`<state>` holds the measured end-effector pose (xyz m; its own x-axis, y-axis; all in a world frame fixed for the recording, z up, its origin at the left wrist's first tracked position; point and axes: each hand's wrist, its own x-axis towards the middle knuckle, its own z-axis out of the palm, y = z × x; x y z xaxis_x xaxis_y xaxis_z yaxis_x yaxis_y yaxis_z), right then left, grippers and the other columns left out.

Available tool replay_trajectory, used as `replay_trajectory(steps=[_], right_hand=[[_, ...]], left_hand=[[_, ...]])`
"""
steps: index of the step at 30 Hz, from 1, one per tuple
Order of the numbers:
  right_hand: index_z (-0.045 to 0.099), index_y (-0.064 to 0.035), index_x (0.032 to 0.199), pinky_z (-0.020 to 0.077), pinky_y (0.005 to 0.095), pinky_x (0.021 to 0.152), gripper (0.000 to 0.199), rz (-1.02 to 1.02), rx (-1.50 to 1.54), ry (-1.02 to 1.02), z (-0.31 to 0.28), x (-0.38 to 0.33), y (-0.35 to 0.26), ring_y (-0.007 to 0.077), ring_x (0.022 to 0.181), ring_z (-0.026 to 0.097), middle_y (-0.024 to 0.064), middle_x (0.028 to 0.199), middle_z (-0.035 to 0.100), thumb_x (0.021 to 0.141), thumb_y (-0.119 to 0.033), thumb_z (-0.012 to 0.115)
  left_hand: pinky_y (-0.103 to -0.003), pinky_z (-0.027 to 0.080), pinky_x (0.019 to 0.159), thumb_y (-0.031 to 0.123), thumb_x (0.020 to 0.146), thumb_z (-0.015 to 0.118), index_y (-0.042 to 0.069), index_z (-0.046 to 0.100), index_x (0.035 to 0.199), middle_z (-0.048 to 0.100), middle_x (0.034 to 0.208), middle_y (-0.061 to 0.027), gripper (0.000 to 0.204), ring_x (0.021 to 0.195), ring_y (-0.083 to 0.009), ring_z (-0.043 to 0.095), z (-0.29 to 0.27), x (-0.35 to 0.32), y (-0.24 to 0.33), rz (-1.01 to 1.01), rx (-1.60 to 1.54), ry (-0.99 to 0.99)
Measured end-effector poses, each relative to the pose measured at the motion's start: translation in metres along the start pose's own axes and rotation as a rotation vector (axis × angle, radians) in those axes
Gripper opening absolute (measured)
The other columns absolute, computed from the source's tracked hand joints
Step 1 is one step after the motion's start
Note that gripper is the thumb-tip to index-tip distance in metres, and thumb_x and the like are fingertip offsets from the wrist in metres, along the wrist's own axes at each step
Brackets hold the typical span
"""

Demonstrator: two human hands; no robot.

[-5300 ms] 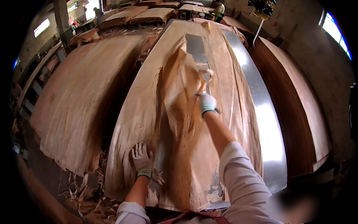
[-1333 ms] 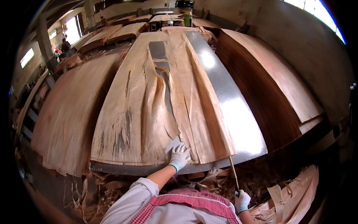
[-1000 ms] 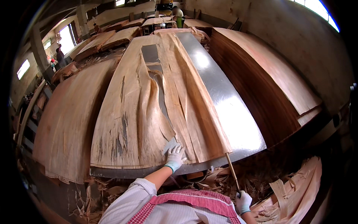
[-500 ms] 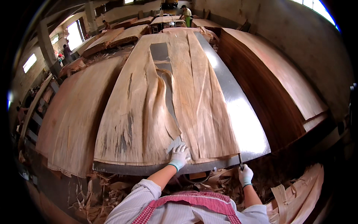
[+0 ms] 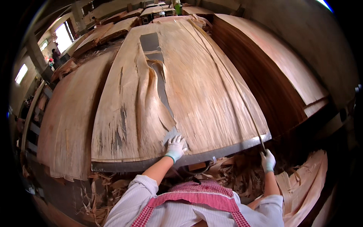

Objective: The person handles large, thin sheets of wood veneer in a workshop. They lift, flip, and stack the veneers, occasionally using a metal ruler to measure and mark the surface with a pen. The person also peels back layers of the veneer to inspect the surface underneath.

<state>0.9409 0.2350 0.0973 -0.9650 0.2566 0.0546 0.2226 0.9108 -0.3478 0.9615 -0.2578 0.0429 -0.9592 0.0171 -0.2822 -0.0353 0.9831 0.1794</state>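
Observation:
A large pale wood veneer sheet [image 5: 204, 98] lies over a dark smooth board [image 5: 151, 165] in front of me. My left hand [image 5: 176, 147], in a white glove, rests with its fingers apart near the sheet's front edge, beside a small grey patch. My right hand [image 5: 268, 160], gloved too, is closed round the near end of a thin stick [image 5: 262, 143] at the front right corner. The stick runs away from me along the sheet's right side. Left of the middle, the sheet has a long wavy tear [image 5: 162, 90] with grey showing through.
Veneer stacks stand on the left [image 5: 79, 117] and right [image 5: 264, 64], close beside the board. Scraps of torn veneer [image 5: 234, 174] litter the ground at my front. A curved veneer piece [image 5: 306, 185] leans at the lower right. A person [image 5: 56, 56] is far off at the left.
My right hand has moved right with the stick. The right part of the veneer has spread rightward and flattened, covering the shiny board strip. My left hand stays on the sheet's front.

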Motion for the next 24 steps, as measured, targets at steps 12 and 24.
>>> replay_trajectory(steps=[12,24], right_hand=[[0.061,-0.0079,0.104,0.0497,0.0389,0.075,0.022,-0.737,0.523,-0.9,0.046,-0.146,-0.221,0.0348,0.085,0.064,0.0179,0.091,0.066,0.085,-0.017,0.056],[0.061,-0.003,0.097,0.0433,0.0246,0.072,0.009,0.084,1.193,-0.666,0.186,-0.107,-0.121,0.0096,0.075,0.05,-0.0008,0.088,0.06,0.09,-0.005,0.055]], left_hand=[[-0.023,0.041,0.049,0.03,0.099,0.049,0.003,0.053,0.113,0.049,0.071,0.002,0.031,0.056,-0.0073,0.045,-0.017,-0.113,0.02,-0.367,-1.893,-0.284],[-0.029,0.038,0.035,0.026,0.093,0.058,0.01,0.048,0.091,0.043,0.055,0.0017,0.019,0.04,-0.0103,0.04,0.006,-0.089,0.006,-0.478,-1.603,0.186]])
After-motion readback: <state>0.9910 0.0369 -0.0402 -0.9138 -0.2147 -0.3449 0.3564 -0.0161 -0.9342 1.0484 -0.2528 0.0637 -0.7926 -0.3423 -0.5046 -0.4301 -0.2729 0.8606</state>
